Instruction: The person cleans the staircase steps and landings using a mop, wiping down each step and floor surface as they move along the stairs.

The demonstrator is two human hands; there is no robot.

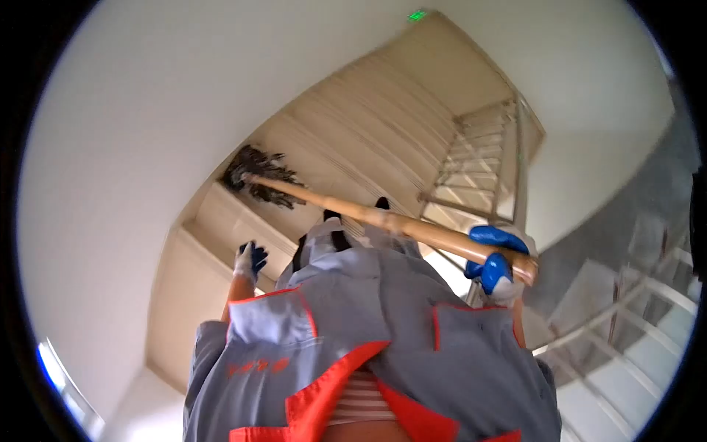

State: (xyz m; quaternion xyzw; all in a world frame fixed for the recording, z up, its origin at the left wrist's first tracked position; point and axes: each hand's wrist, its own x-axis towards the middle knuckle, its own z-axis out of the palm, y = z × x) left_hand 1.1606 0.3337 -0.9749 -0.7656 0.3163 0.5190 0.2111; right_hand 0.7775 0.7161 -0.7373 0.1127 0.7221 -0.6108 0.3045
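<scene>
My right hand (499, 258), in a white and blue coated glove, is wrapped round the upper end of a bamboo handle. The handle belongs to a mop (353, 209) and slants down and away to the left. Its dark, stringy head (259, 175) lies spread on a stair step against the left wall. My left hand (252, 259), gloved the same way, hangs low by the steps with its fingers apart. Nothing is in it, and it does not touch the mop.
Beige stairs (368, 110) run ahead beyond my feet, with more steps (236, 221) at the left. A metal railing (471, 173) borders their right side, and another railing (626, 313) stands at the lower right. A white wall (132, 110) curves along the left.
</scene>
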